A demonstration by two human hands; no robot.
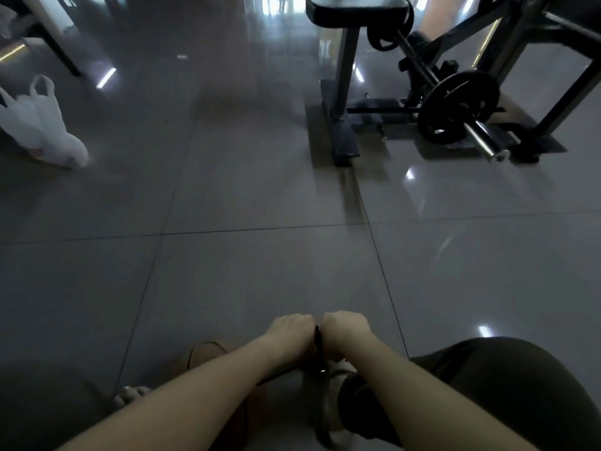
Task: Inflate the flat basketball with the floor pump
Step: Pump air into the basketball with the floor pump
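- Your left hand [291, 330] and right hand [346, 327] sat side by side, almost touching, low in the middle of the view. Both were curled into fists with the knuckles up.
- Each fist was wrapped round the top of the black floor pump [318, 348]. Your fingers hid the handle itself, and only the dark upright shaft showed in the narrow gap between your wrists.
- The brown basketball [208, 356] lay on the floor just left of the pump. Your left forearm covered most of it, and a thin black line curved over the part that showed.
- Whether the pump's hose was joined to the ball, I could not tell.
- A pale shoe [338, 372] stood at the foot of the pump beneath your right wrist, and your dark-clothed knee [494, 385] filled the lower right corner.
- The glossy grey tiled floor [260, 190] stretched ahead of you.
- A white plastic carrier bag [42, 128] lay on it far off to the left.
- A black steel gym machine [344, 76] stood at the upper right, well apart from the pump, with a round black weight plate [458, 105] on a chrome bar.
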